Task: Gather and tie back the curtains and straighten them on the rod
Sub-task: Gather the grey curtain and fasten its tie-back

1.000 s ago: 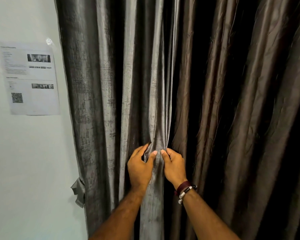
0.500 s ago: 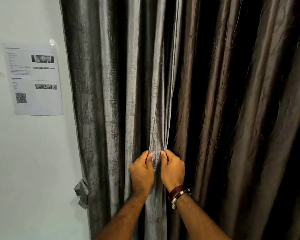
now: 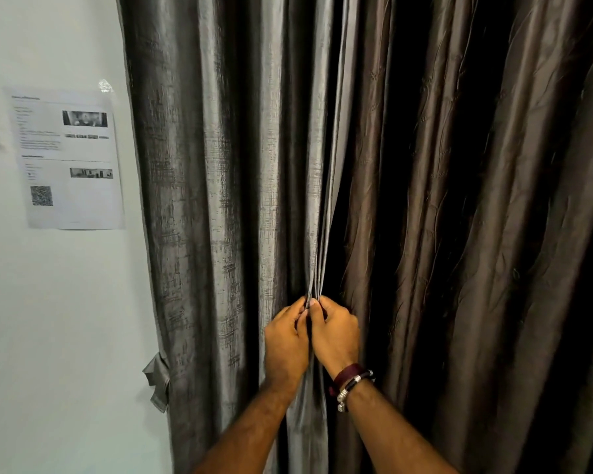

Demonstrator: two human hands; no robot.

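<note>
Both the left hand and right hand pinch the grey curtain at its bunched edge; the fabric looks soft, slick and light, best gathered in folds.

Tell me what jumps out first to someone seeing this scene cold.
Two hands, the left hand and right hand, pinch the grey curtain edge together at centre. A darker brown curtain fills the right, and a printed notice is stuck on the white wall at left.
</note>
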